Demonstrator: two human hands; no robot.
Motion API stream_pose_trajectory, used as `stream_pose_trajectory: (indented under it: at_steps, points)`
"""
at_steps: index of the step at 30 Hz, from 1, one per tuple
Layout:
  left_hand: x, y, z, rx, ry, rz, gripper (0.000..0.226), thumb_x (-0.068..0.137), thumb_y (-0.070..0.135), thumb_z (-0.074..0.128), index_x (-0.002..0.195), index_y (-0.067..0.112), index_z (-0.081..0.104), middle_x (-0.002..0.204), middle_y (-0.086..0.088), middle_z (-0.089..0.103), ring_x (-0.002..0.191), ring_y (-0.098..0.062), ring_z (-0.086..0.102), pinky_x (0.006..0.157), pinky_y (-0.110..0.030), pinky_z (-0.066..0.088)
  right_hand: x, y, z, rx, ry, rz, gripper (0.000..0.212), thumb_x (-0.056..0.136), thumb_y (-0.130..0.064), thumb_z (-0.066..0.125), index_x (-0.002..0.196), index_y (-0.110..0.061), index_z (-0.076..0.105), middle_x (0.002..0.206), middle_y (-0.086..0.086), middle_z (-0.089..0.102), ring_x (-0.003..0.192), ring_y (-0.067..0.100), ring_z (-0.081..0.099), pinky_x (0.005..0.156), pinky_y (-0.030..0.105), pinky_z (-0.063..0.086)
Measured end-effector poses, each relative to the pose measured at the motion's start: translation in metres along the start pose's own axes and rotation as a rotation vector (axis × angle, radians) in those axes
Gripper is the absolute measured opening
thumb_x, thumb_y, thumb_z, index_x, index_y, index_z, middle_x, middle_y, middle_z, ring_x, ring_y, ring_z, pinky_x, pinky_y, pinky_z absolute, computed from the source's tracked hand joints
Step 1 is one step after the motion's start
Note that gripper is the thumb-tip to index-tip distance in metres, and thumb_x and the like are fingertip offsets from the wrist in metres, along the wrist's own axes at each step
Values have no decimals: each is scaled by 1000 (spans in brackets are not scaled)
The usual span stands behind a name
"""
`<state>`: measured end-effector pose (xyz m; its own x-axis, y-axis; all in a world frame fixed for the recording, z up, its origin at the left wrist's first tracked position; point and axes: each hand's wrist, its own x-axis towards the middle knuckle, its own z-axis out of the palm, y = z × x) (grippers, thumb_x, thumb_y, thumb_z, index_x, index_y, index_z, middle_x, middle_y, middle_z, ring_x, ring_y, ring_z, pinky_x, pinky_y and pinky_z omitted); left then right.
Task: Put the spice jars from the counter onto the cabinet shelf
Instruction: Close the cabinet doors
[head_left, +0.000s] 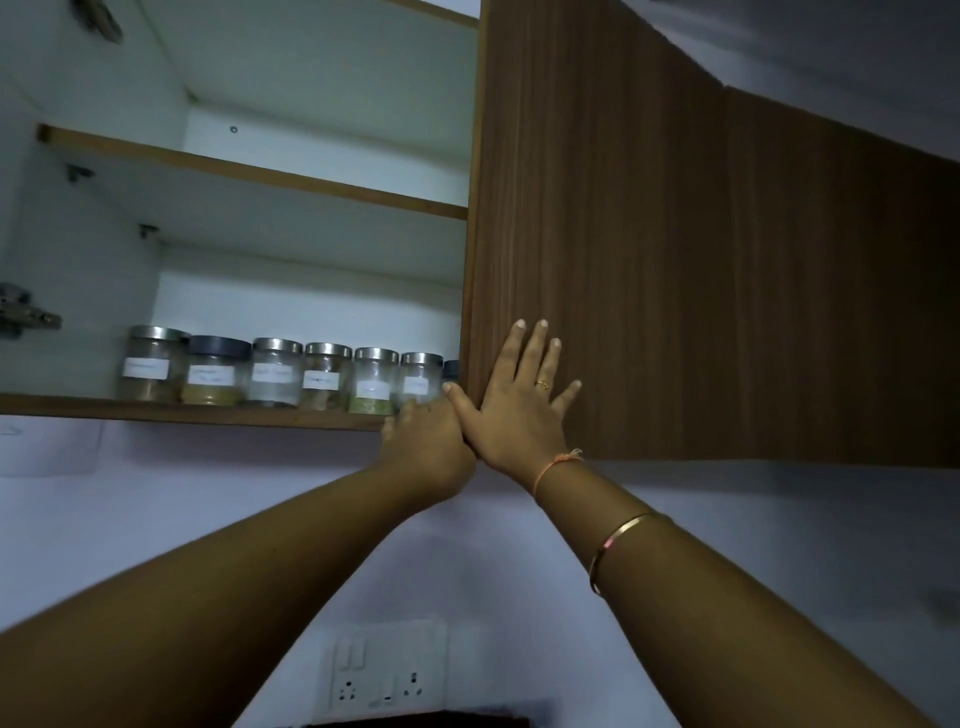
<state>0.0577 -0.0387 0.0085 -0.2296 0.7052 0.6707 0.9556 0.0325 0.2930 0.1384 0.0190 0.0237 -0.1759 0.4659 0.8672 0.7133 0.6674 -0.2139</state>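
The fingers of the right hand (514, 410) are lying straight and fanned apart, pressing flat against the door (675, 260), a tall brown panel with fine vertical wood grain filling the right half of the frame; the thumb is stretching along the door's left edge. A small ring (543, 384) is showing on one finger, a thin orange thread (561, 462) is circling the wrist, and a slim metal bangle (618, 540) is sitting further down the forearm. The left hand (426, 436) is reaching up just beside it, touching the right thumb, its fingers going over the front lip of the shelf (182, 413) toward the right end of the jar row; they are blurred and partly hidden, so it cannot be told whether they are gripping anything. The spice jars (324, 376) are standing upright on that bottom shelf at centre left, seven in a close row, short clear cylinders with white paper labels. Most are wearing shiny metal lids; two are wearing dark ones, the second from the left and the last, half hidden behind the door edge. From the left their fill is looking brownish, yellow, pale, brown and green. Above, an upper shelf (260, 174) with a wood-coloured edge is crossing the white interior, a metal hinge (26, 312) is sticking out at the left edge, and a white socket plate (384, 675) is sitting on the wall (727, 545) at bottom centre.
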Motion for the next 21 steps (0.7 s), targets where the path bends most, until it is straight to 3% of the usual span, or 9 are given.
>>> stream_pose_trajectory:
  at_steps: [3, 7, 11, 16, 21]
  points:
    - [20, -21, 9, 158, 14, -31, 60, 92, 35, 49, 144, 13, 28, 153, -12, 22, 145, -33, 0, 115, -53, 11, 13, 0, 25, 1, 9, -23, 98, 88, -64, 38, 150, -11, -16, 157, 15, -23, 144, 36, -21, 107, 70, -4]
    - [37, -46, 19, 272, 64, 15, 70, 90, 49, 48, 147, 16, 22, 158, -11, 2, 145, -30, -10, 115, -52, 1, 24, 4, 50, -33, 43, -84, 93, 88, -63, 36, 151, -17, -15, 156, 21, -22, 143, 42, -22, 104, 75, -5]
    - [50, -64, 24, 394, 86, 73, 73, 88, 58, 43, 145, 16, 24, 157, -8, 13, 146, -27, -3, 116, -49, 0, 31, 12, 70, -57, 102, -148, 92, 86, -66, 34, 152, -20, -11, 156, 24, -18, 142, 45, -20, 103, 74, -10]
    - [57, -76, 29, 446, -12, 53, 68, 90, 63, 31, 146, 24, 29, 152, 1, 32, 146, -23, 8, 116, -50, -3, 40, 16, 90, -63, 142, -162, 92, 85, -68, 33, 152, -21, -9, 156, 25, -16, 142, 45, -18, 102, 73, -13]
    - [60, -74, 28, 553, 64, 88, 56, 89, 61, 39, 132, 26, 47, 130, 4, 56, 128, -15, 43, 117, -44, 4, 47, 17, 106, -92, 174, -150, 89, 84, -68, 28, 153, -21, -2, 157, 26, -10, 143, 47, -13, 102, 74, -12]
